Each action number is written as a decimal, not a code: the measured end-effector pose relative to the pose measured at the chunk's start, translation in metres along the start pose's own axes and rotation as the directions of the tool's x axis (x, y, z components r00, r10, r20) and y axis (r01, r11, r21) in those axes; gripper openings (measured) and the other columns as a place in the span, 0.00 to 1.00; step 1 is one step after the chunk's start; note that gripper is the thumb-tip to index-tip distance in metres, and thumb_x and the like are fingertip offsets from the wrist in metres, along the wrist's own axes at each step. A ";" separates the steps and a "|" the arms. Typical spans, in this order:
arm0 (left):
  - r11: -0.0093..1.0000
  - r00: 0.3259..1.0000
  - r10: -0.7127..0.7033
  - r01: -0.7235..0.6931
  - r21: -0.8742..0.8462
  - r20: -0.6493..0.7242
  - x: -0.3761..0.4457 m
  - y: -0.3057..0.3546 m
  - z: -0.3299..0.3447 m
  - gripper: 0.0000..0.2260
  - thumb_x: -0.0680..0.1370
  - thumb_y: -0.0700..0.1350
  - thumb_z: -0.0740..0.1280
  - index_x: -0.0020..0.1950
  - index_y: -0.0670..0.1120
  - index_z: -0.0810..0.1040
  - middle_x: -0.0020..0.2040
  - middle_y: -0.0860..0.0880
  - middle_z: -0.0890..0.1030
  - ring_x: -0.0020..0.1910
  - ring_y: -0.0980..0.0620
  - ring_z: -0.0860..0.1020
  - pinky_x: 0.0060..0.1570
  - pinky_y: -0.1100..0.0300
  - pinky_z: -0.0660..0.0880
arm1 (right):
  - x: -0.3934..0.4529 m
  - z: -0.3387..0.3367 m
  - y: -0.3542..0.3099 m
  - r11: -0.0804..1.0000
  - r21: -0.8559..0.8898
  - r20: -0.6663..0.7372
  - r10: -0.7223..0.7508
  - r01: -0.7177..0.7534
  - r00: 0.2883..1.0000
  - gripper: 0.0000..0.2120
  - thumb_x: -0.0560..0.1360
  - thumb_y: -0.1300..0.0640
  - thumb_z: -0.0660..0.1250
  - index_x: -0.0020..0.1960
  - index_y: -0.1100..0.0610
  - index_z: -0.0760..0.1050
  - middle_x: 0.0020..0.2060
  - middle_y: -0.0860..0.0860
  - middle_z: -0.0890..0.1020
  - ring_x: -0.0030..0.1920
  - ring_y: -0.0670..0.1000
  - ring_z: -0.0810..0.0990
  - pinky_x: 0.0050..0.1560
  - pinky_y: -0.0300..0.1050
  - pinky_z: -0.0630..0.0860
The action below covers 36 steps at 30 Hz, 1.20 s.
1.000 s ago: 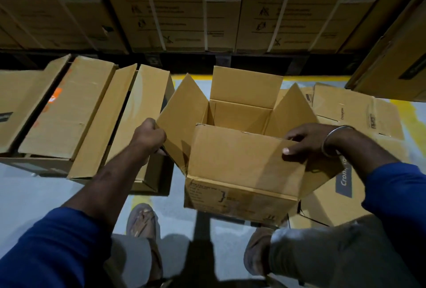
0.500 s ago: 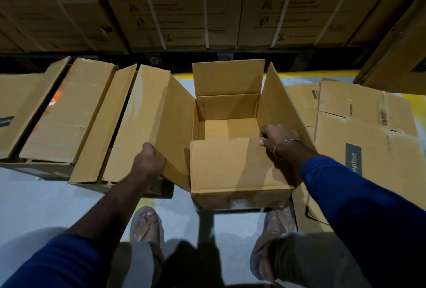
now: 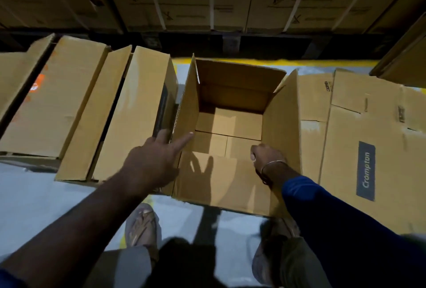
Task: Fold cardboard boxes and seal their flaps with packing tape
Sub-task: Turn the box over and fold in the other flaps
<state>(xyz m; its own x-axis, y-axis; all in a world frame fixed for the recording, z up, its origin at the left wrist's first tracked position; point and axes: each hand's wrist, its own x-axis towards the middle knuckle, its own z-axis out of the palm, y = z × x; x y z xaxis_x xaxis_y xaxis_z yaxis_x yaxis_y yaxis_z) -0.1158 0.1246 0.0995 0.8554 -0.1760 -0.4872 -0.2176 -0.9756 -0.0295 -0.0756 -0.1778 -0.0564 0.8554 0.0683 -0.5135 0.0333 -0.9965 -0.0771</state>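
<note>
The box (image 3: 230,124) sits open on the gray floor (image 3: 34,195), right in front of the person's feet. Its four flaps stand up. The left hand (image 3: 149,161) is at the box's left flap, with its fingers straight and spread apart. The right hand (image 3: 262,155) curls its fingers over the top edge of the near flap and grips it. Flat boxes (image 3: 364,149) lie just to the right. More open boxes (image 3: 92,108) sit to the left.
</note>
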 end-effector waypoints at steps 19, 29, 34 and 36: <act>0.829 0.943 0.061 0.134 -0.542 0.327 0.053 -0.052 0.001 0.17 0.79 0.57 0.72 0.55 0.43 0.79 0.41 0.44 0.81 0.41 0.51 0.79 0.42 0.57 0.72 | 0.093 -0.073 0.030 0.949 0.264 -0.663 0.048 0.173 0.747 0.29 0.76 0.62 0.68 0.75 0.52 0.64 0.73 0.52 0.65 0.68 0.52 0.71 0.62 0.47 0.77; 0.716 0.899 0.198 0.141 -0.684 0.392 0.058 -0.054 0.003 0.20 0.81 0.51 0.70 0.39 0.36 0.75 0.30 0.43 0.69 0.27 0.50 0.66 0.29 0.62 0.67 | 0.120 -0.110 0.039 0.995 0.092 -0.577 0.025 0.034 0.816 0.26 0.78 0.53 0.66 0.75 0.54 0.68 0.67 0.56 0.74 0.68 0.59 0.70 0.73 0.54 0.64; 0.798 0.907 0.229 0.033 -0.602 0.354 0.055 -0.046 0.000 0.19 0.80 0.56 0.69 0.38 0.43 0.76 0.31 0.51 0.75 0.29 0.57 0.72 0.36 0.61 0.69 | 0.114 -0.054 0.026 0.991 -0.087 -0.188 -0.114 0.099 0.976 0.22 0.80 0.46 0.65 0.71 0.54 0.73 0.69 0.57 0.74 0.69 0.61 0.72 0.72 0.56 0.65; 0.822 0.915 0.253 -0.032 -0.569 0.313 0.051 -0.041 -0.002 0.15 0.78 0.61 0.68 0.43 0.50 0.78 0.35 0.60 0.77 0.36 0.60 0.76 0.42 0.61 0.70 | 0.116 -0.031 0.023 0.995 -0.067 -0.056 -0.082 0.078 0.995 0.30 0.80 0.42 0.66 0.78 0.53 0.66 0.79 0.56 0.64 0.77 0.59 0.63 0.78 0.58 0.59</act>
<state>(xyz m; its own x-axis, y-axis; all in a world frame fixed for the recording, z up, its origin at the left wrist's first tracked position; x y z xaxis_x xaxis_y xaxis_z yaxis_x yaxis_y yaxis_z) -0.0626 0.1553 0.0780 0.5807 -0.3670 -0.7267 0.0610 -0.8705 0.4884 0.0404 -0.1942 -0.0907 0.8773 0.1465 -0.4571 0.1343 -0.9892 -0.0593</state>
